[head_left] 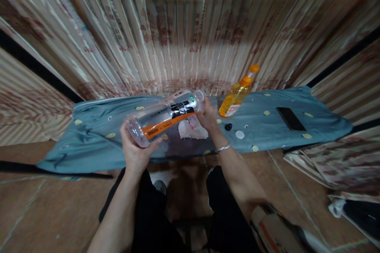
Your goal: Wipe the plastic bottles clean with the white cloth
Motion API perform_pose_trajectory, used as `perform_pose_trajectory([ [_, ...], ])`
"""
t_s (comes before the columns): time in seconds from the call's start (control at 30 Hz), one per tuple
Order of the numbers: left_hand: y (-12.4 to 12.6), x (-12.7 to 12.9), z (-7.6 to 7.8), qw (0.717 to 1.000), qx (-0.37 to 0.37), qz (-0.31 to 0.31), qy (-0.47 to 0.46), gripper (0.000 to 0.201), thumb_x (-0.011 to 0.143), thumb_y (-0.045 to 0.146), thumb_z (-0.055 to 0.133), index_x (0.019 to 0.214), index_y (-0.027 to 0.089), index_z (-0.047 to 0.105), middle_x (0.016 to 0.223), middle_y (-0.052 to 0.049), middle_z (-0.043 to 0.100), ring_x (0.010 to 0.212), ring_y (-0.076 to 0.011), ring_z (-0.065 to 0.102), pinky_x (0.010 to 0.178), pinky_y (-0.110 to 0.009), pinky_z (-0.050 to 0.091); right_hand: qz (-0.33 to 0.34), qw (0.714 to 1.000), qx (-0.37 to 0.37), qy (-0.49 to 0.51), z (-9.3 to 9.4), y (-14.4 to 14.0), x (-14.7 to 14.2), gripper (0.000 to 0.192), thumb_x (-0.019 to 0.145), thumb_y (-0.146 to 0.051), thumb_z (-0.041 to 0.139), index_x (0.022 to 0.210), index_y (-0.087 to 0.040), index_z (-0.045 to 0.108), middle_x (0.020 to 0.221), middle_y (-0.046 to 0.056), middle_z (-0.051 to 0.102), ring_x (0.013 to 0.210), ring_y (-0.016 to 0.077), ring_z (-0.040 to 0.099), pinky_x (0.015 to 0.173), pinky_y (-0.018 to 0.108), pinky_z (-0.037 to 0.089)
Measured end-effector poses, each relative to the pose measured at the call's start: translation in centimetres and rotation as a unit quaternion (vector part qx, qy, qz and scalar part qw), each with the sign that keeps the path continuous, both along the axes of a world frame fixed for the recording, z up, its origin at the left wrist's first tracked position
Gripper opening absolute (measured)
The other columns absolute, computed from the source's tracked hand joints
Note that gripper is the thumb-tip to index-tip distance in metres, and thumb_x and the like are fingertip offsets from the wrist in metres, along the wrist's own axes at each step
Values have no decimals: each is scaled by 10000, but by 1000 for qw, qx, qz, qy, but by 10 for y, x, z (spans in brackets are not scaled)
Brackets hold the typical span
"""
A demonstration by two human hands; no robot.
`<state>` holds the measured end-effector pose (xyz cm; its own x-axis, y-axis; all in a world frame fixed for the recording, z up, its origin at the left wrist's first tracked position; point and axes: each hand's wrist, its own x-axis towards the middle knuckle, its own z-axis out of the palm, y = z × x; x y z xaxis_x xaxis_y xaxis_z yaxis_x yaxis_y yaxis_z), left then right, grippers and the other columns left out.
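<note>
A clear plastic bottle (160, 116) with an orange, black and silver label is tilted above the cloth-covered table, its neck toward the upper right. My left hand (138, 152) grips its base end from below. My right hand (208, 114) wraps round the shoulder near the neck, and the mouth looks uncapped. Below the bottle, a crumpled white cloth (192, 128) with pink marks lies on the table. To the right of my right hand sit a small black cap (228, 127) and a white round lid (239, 134).
A bottle of orange liquid with a pump top (236, 97) stands at the back of the table (97, 146). A dark phone (291, 119) lies toward the right end. Striped curtains (178, 27) hang behind; a bag-like item (279, 229) is beside my right arm.
</note>
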<state>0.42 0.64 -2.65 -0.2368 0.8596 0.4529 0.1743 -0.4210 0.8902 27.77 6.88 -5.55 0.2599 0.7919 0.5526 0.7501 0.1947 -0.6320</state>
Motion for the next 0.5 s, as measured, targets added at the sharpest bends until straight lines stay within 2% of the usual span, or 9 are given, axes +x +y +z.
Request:
perform_pose_trajectory([
  [0.33, 0, -1, -3, 1000, -6, -4, 3, 1044, 495, 420, 1015, 1373, 223, 487, 1438, -166, 590, 1395, -368, 589, 1242, -561, 431, -9, 999, -50, -18, 9, -3, -2, 418, 987, -420, 593, 1309, -158, 543, 1122, 176, 786, 1082, 361, 775, 915, 480, 626],
  [0.5, 0, -1, -4, 1000, -5, -4, 2, 1048, 498, 413, 1017, 1383, 231, 485, 1451, -162, 590, 1398, -357, 594, 1241, -543, 440, -7, 999, -39, -16, 6, -1, -1, 422, 978, -414, 599, 1310, -158, 551, 1122, 179, 788, 1070, 361, 780, 916, 479, 630],
])
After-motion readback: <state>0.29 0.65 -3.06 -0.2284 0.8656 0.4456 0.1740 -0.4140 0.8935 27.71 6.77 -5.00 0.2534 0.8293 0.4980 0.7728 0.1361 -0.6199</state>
